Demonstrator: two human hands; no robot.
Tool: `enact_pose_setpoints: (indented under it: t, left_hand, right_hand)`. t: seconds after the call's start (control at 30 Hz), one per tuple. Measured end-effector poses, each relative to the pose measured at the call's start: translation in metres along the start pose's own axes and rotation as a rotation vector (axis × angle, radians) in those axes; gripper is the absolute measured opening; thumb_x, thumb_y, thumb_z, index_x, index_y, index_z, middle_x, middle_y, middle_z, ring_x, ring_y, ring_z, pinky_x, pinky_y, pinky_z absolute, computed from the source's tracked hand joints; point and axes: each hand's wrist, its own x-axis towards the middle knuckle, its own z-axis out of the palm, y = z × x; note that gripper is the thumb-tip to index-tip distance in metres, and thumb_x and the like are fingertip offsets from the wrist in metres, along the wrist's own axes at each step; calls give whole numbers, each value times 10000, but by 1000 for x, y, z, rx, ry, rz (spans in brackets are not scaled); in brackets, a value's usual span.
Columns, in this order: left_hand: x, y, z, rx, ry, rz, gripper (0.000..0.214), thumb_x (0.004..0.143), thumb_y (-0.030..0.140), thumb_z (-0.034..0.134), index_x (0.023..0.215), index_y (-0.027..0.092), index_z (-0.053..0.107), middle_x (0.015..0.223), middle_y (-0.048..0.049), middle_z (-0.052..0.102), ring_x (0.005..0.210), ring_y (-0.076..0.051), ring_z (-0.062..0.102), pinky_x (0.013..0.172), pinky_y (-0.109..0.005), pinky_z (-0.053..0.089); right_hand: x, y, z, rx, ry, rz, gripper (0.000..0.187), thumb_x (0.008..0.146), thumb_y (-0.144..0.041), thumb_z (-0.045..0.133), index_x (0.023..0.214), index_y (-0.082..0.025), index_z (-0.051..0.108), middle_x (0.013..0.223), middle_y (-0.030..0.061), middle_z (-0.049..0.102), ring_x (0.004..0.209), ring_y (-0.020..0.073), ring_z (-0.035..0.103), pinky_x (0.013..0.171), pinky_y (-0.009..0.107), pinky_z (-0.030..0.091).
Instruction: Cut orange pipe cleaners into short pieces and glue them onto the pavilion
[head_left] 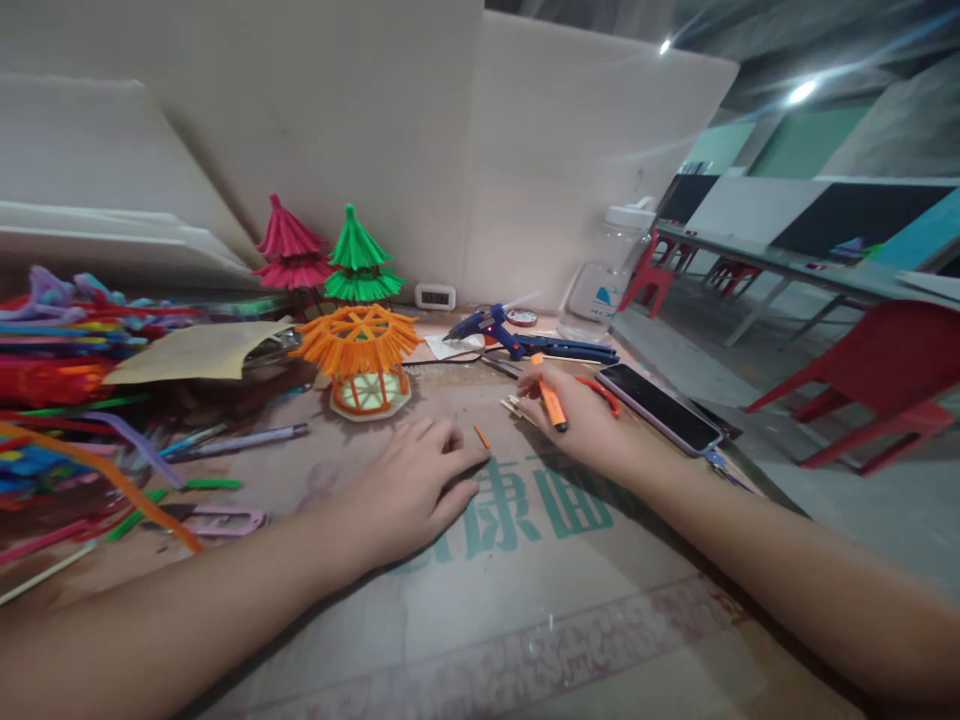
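Tool (553, 400), slim and orange, is clutched in your right hand (585, 412), nearer you than the glue gun (491, 328) and right of it. Long axis runs roughly toward you, black end closest. Your left hand (416, 485)'s loose, thumb and forefinger parted, nearer you than the gun too.

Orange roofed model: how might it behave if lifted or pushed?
The orange roofed model is probably light, given its open sides. Its fringed roof may bend when pinched. That roof overhangs the base, so pushing high could tip it.
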Motion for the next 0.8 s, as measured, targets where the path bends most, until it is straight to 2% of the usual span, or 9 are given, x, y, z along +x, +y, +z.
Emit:
enact_pose_setpoints:
  t: [0.1,0.2,0.33,0.47,0.63,0.8]
  left_hand:
    - [1,-1,3,29,21,-59,381,1001,369,485,1309,208,641,1118,-115,581,1076,-311,527,944,-506,451]
    - [1,-1,3,38,44,-79,390,980,357,510,1302,176,635,1148,-129,585,1101,-326,527,957,-526,451]
    - [1,-2,4,1,56,22,356,1003,316,479,1311,232,635,1256,-107,602,1159,-306,526,999,-507,439]
    - [2,-7,10,3,31,106,383,1067,336,377,1333,254,640,1411,-68,597,1282,-292,495,1092,-503,383]
    - [1,-10,15,76,74,-21,473,1051,443,425,1414,183,582,1469,-105,573,1347,-315,471,1139,-529,346]
    - [0,-8,13,134,120,-79,503,1000,432,515,1389,121,587,1441,-158,578,1343,-345,474,1146,-555,333]
  right_hand:
    - [-1,6,12,-156,-83,-63,154,888,-181,646,1033,-189,594,1012,104,702,938,268,623,808,368,456]
    - [-1,5,19,-260,-122,-152,79,936,-191,607,1015,-188,603,999,117,708,958,287,590,832,389,428]
    - [1,3,20,-325,-178,-202,85,997,-215,538,1033,-187,610,1006,120,714,964,290,569,826,386,395]
    - [2,4,21,-331,-151,-236,109,1014,-257,544,1041,-179,616,993,117,715,952,282,571,815,376,382]
    - [-6,-3,21,-305,-112,-272,102,992,-243,584,1060,-173,613,967,103,711,938,275,583,813,370,387]
    - [-12,-13,22,-324,-106,-254,126,979,-217,589,1094,-165,598,1004,118,692,933,272,586,790,360,392]
